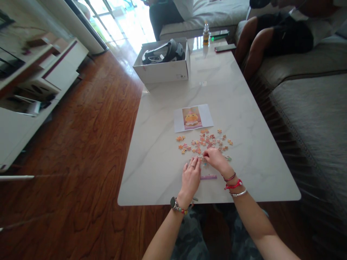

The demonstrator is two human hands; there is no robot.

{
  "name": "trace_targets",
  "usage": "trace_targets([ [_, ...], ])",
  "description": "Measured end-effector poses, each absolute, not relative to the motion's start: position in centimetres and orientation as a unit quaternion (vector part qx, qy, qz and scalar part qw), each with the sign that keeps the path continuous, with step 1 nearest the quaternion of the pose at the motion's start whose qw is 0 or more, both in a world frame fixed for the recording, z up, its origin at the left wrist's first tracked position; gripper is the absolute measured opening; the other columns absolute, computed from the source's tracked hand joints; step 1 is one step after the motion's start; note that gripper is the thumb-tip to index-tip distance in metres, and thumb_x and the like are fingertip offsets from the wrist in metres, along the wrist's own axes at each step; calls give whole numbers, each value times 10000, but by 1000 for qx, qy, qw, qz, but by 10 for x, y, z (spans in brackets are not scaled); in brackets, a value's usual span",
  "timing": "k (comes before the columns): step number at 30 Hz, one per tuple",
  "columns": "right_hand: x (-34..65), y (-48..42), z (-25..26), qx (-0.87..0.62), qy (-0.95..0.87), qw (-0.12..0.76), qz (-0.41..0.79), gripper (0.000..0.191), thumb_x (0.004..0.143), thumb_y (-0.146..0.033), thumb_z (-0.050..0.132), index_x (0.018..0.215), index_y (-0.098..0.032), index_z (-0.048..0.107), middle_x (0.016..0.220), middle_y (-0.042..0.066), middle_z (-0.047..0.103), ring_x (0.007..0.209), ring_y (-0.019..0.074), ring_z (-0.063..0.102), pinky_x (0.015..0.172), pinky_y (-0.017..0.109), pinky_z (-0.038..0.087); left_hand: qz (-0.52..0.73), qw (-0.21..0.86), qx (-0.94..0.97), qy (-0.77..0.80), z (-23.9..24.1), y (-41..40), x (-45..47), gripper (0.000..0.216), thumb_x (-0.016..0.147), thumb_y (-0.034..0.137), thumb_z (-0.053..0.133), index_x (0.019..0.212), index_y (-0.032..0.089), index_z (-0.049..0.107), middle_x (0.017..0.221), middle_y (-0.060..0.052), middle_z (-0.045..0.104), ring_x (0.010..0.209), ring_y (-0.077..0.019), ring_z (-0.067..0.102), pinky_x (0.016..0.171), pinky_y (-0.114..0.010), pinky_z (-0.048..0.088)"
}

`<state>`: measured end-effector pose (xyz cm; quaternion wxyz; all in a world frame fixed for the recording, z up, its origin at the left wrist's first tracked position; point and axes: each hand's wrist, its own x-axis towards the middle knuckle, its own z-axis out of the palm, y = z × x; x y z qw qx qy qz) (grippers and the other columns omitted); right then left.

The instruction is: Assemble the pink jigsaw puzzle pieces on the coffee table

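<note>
Small jigsaw puzzle pieces (207,141), mostly orange and pink, lie scattered on the white marble-look table (157,144). My left hand (191,176) rests at their near edge, fingers stretched forward and its fingertips touching a piece. Close beside it, my right hand (216,159) has thumb and fingers pinched on a small puzzle piece, mostly covered by the fingertips. A few pale green and blue pieces (205,164) show between and below the hands. Nearer me lies a joined pink-purple strip (208,177). Beyond the pieces is a creased sheet (193,117) with a picture of a yellow figure.
A white box (165,73) holding a dark headset-like device (164,52) stands at the table's far left. A bottle (206,34) and a phone (225,48) are at the far right. People sit on the sofa (311,97) along the right and far sides.
</note>
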<state>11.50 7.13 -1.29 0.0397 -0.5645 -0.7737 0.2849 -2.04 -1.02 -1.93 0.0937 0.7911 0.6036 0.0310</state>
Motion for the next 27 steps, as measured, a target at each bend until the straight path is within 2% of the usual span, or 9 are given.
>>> trace_targets([
  [3,116,71,-12,-570,-771,41,280,200,722,-103,484,745,-142,679,779,82,677,752,157,588,701,229,399,38,122,773,621,-9,-2,-15,335,854,177,334,1137,196,512,1241,-85,496,1163,-187,424,886,-327,396],
  [6,119,72,-12,-589,-762,53,265,199,725,-107,480,730,-147,675,782,80,675,759,158,586,702,229,399,21,162,752,638,2,18,-12,243,851,235,371,929,186,596,1075,-87,569,990,-183,527,789,-291,428],
  [10,122,74,-13,-592,-758,64,268,184,713,-100,497,704,-156,672,759,65,673,742,149,584,689,223,398,-10,228,712,664,4,46,-16,145,790,175,454,819,172,596,888,-66,584,774,-138,560,683,-238,425],
  [16,123,74,-13,-583,-739,92,325,140,712,-142,536,702,-167,673,659,30,666,647,129,580,640,213,400,56,259,692,672,-9,52,-23,96,702,125,532,766,171,586,833,-38,579,749,-125,539,682,-225,408],
  [22,118,71,-18,-593,-750,92,276,125,706,-125,546,711,-148,668,775,69,675,742,154,586,692,236,396,91,269,687,669,-11,49,-24,87,690,116,526,735,164,583,798,-35,578,730,-123,527,681,-228,408],
  [27,117,72,-20,-582,-753,105,289,106,712,-147,558,708,-167,662,735,43,673,711,144,587,678,233,399,102,272,684,669,-14,47,-25,101,710,125,510,761,171,583,815,-33,572,731,-119,527,684,-226,411],
])
